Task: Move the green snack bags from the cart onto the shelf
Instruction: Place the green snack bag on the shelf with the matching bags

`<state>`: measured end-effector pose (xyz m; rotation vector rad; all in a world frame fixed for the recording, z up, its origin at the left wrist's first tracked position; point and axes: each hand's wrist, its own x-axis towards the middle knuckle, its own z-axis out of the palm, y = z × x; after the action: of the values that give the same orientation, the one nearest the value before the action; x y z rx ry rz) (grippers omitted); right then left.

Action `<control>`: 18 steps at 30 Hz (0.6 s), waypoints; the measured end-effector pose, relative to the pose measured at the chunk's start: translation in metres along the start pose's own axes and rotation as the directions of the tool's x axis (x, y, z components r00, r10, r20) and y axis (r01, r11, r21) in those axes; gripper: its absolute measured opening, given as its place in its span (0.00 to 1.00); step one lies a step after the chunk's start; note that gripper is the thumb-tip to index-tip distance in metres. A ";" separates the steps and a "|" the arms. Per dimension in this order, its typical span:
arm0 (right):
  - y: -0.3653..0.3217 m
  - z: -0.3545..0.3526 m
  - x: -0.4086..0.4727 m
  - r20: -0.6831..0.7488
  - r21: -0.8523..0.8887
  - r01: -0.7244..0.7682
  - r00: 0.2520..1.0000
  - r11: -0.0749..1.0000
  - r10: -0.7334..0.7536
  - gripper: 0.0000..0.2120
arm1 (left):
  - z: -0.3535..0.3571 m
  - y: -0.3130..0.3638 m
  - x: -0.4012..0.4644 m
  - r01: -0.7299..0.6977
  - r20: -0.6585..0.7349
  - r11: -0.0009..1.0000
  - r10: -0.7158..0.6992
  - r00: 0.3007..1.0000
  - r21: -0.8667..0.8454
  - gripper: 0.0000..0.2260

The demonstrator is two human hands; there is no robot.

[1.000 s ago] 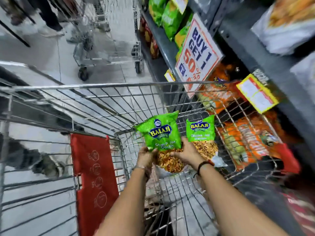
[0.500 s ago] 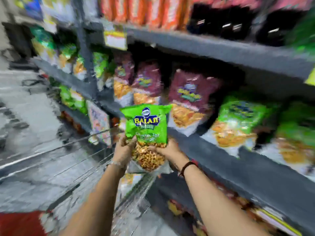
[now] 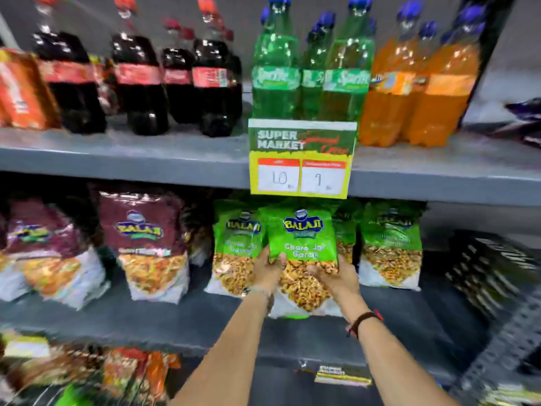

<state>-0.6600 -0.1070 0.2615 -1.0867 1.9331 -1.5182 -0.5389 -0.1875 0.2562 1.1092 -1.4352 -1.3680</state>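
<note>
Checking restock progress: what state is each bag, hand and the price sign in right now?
held green snack bag: upright, gripped at both lower sides
left hand: gripping it
right hand: gripping it
shelved green bags: standing upright
maroon bags: leaning back
price sign: hanging from upper shelf edge

A glossy green plastic snack bag (image 3: 303, 247) with a blue-and-yellow logo and a clear lower window showing golden snack stands upright at the grey metal shelf's (image 3: 164, 320) front edge, its bottom touching it. Matching green bags (image 3: 237, 247) stand upright behind, nearer the back.
</note>
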 end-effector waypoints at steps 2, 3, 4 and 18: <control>0.013 -0.003 0.017 -0.042 0.004 -0.009 0.999 1.000 0.010 0.18 | 0.019 0.000 0.020 0.005 0.053 0.999 -0.007 0.999 0.032 0.17; 0.020 -0.003 0.024 -0.054 -0.003 -0.021 0.998 1.000 0.021 0.19 | 0.025 0.000 0.027 0.005 0.072 0.998 -0.009 0.997 0.059 0.17; 0.024 -0.001 0.031 -0.074 -0.002 -0.024 0.997 1.000 0.024 0.20 | 0.030 -0.005 0.038 0.003 0.080 0.997 -0.009 0.997 0.071 0.17; 0.056 0.007 0.018 -0.195 -0.020 -0.055 0.979 0.998 0.050 0.31 | 0.032 -0.035 0.027 0.050 0.171 0.994 -0.067 0.983 0.101 0.22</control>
<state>-0.6824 -0.1204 0.2081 -0.9183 2.0991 -1.6273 -0.5746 -0.2062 0.2201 1.1236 -1.6201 -1.4812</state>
